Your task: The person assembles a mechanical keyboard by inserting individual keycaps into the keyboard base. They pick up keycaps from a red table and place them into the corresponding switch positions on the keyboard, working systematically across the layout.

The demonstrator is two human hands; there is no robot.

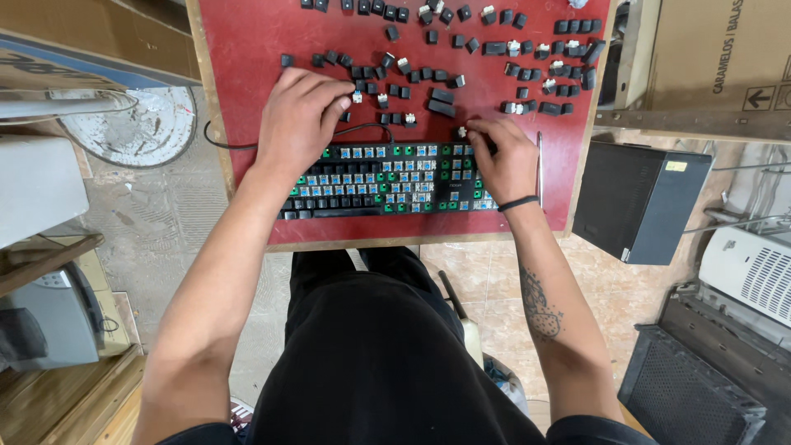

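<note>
**Keyboard stripped of keycaps, both hands at its far edge**

I see a mechanical keyboard (383, 181) lying on a red table (247, 49), most of its keycaps off, blue switch stems and green plate showing. A row of black caps remains along its near-left side.

Left hand (301, 115): knuckles bent, fingers curled down just past the keyboard's far edge. The fingertips rest among loose black keycaps (428, 49); one small cap with a pale underside (357, 97) lies right at the tips. I cannot tell whether the fingers pinch it or only touch it.

Right hand (507, 161): lies over the keyboard's right end, a black band on the wrist. Thumb and forefinger close together on a small keycap (462, 131) at the keyboard's far edge, pale side showing. Looks like a pinch grip.

Beyond both sets of fingertips, the loose keycaps scatter across the table, some upturned with white undersides. The keyboard's black cable (222, 146) runs out under the left hand toward the table's left edge. A thin metal rod (539, 165) lies just outside the right hand's little finger.
</note>
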